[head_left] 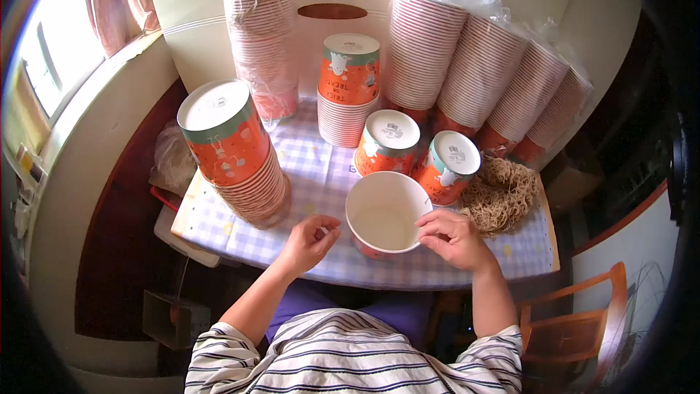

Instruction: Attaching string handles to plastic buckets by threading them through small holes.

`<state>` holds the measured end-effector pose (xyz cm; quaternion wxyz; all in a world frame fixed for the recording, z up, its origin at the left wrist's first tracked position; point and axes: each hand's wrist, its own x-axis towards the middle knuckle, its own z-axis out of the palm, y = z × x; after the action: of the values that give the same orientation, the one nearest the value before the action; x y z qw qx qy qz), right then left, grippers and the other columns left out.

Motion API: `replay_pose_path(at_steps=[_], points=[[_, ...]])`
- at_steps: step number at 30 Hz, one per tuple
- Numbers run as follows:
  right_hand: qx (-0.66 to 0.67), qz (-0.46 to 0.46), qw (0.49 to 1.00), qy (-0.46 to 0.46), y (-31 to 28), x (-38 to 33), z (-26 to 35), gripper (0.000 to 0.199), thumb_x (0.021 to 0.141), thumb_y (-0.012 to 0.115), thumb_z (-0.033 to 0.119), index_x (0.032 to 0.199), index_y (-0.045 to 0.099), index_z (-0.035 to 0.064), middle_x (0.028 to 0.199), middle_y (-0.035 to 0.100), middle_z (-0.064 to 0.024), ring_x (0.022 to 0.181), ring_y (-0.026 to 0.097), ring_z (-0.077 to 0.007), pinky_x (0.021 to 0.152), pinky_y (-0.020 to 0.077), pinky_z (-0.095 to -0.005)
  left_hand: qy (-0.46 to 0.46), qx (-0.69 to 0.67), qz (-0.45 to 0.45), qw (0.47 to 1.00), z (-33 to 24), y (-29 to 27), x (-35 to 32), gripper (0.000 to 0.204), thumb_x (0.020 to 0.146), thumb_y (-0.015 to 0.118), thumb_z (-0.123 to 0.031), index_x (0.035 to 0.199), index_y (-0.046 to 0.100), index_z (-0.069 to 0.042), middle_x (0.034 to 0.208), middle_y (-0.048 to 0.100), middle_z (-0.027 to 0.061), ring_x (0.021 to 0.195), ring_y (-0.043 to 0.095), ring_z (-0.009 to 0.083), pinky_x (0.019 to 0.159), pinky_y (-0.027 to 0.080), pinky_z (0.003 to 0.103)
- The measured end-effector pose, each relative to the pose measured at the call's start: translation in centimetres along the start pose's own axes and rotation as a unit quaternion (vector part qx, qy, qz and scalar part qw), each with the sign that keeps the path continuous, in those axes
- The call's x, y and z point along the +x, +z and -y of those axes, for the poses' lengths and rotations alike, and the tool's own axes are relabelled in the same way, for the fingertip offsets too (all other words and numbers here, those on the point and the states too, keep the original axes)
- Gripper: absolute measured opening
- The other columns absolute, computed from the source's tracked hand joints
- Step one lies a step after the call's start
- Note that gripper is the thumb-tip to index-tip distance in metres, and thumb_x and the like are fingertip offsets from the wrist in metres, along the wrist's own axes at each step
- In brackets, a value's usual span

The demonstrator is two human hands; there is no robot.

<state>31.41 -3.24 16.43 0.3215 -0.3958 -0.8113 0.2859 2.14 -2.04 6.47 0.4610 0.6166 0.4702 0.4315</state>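
Observation:
An upright paper bucket [386, 222], pale inside with a white rim, stands near the table's front edge with its mouth facing me. My right hand [453, 237] is at the bucket's right rim, thumb and fingers pinched there. Just above that hand a small dark mark shows on the inner wall. To the left of the bucket, my left hand [312, 242] is held apart from it, fingers curled into a pinch; whatever they hold, if anything, is too small to make out. Behind the bucket, two orange-and-green paper buckets [388, 144] [448, 168] rest upside down.
Nested bucket stacks [233, 153] [348, 91] stand left and centre. Plastic-wrapped stacks [426, 47] [262, 44] line the back. Tan twine [499, 197] lies heaped at the right on the checked tablecloth [313, 168]. A wooden chair [576, 317] is at lower right.

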Motion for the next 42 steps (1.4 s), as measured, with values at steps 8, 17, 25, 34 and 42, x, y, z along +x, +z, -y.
replay_pose_path(at_steps=[8,17,25,34,42], points=[[0.019,-0.169,0.979,-0.114,-1.6,3.1,7.1,0.003,0.081,0.064,0.002,0.082,0.061,0.0022,0.076,0.060,-0.0071,0.068,0.058,-0.0170,0.061,0.0454,-0.0270,0.001,0.061,-0.001,0.998,-0.6,0.1,-0.7,0.021,0.083,0.064,-0.011,0.100,0.060,0.000,0.083,0.060,0.0065,0.064,0.056,0.0092,0.059,0.047,0.024],[0.002,0.020,0.999,-0.041,2.8,7.7,1.9,0.011,0.077,0.063,0.011,0.083,0.065,0.0007,0.078,0.064,-0.0143,0.072,0.062,-0.0276,0.067,0.0489,-0.0360,-0.001,0.052,-0.013,0.999,-1.0,0.7,-0.3,0.018,0.083,0.063,-0.008,0.099,0.061,0.001,0.081,0.061,0.0057,0.060,0.052,0.0077,0.056,0.045,0.022],[0.016,0.087,0.995,0.043,7.2,8.1,-3.0,0.016,0.076,0.062,0.015,0.087,0.068,0.0036,0.083,0.067,-0.0138,0.078,0.064,-0.0265,0.072,0.0496,-0.0364,0.003,0.094,-0.024,0.995,-0.8,1.0,0.3,0.017,0.083,0.063,-0.007,0.097,0.062,0.002,0.081,0.061,0.0059,0.059,0.051,0.0067,0.054,0.044,0.022],[-0.015,0.075,0.996,0.051,7.9,8.5,-3.3,0.017,0.075,0.062,0.015,0.086,0.069,0.0047,0.081,0.067,-0.0137,0.077,0.065,-0.0276,0.073,0.0501,-0.0369,0.026,0.134,-0.028,0.990,-1.9,1.2,1.0,0.014,0.083,0.063,-0.005,0.095,0.063,0.001,0.083,0.060,0.0069,0.063,0.055,0.0084,0.056,0.045,0.022],[-0.001,0.085,0.995,0.049,8.3,8.6,-3.6,0.017,0.076,0.060,0.018,0.085,0.069,0.0063,0.084,0.066,-0.0159,0.080,0.064,-0.0319,0.076,0.0497,-0.0416,0.036,0.131,-0.027,0.990,-2.2,1.2,1.0,0.015,0.081,0.064,-0.006,0.094,0.063,0.001,0.083,0.059,0.0094,0.061,0.057,0.0117,0.056,0.046,0.023]])
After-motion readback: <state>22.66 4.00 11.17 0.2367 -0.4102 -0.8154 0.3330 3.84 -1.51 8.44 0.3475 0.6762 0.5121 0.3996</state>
